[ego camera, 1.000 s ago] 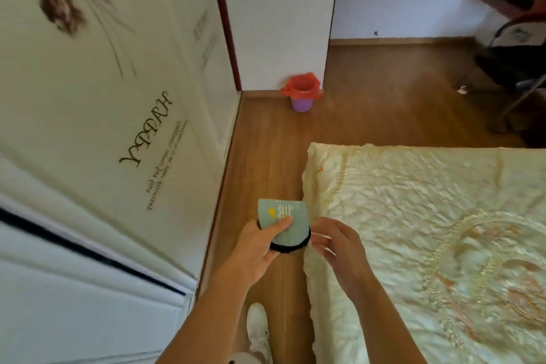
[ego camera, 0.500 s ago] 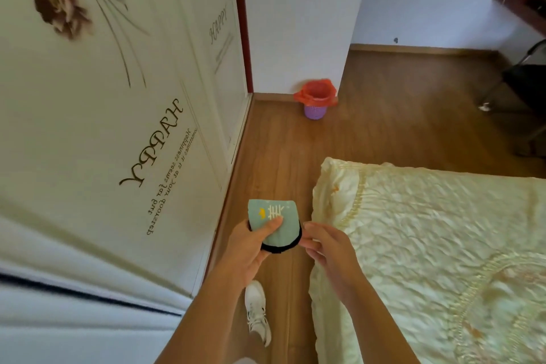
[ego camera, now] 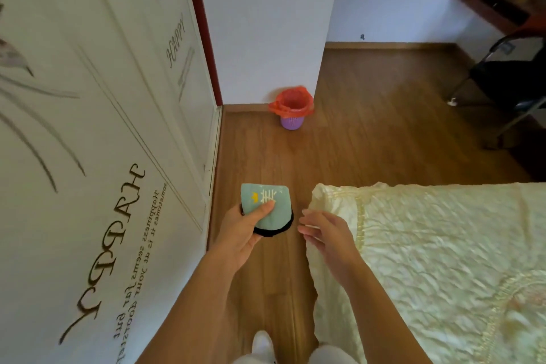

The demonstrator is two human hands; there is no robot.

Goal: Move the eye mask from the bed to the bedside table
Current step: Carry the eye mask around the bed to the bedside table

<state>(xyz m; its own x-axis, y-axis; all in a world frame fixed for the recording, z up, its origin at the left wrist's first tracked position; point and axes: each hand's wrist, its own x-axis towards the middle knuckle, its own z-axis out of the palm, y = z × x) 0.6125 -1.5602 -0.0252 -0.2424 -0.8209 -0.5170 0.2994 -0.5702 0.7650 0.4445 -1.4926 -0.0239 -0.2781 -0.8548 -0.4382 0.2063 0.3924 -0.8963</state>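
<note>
The eye mask [ego camera: 269,207] is folded, pale teal with a white fishbone and a yellow mark, and has a black edge below. My left hand [ego camera: 242,230] holds it over the wooden floor, thumb pressed on its front. My right hand [ego camera: 325,233] hovers just to the right of the mask with fingers spread, a small gap away and holding nothing. The bed [ego camera: 437,260] with its cream quilted cover lies to the right, its corner beside my right hand. No bedside table is in view.
A white wardrobe [ego camera: 97,156] with "HAPPY" lettering lines the left side. A purple bin with a red bag [ego camera: 292,111] stands by the white wall corner. A dark chair [ego camera: 514,83] and a brown shelf [ego camera: 496,0] are at the far right. Wooden floor runs between wardrobe and bed.
My right hand has let go of the mask and drawn back to the right, fingers open. The view has shifted, and the bed corner now sits further right and lower.
</note>
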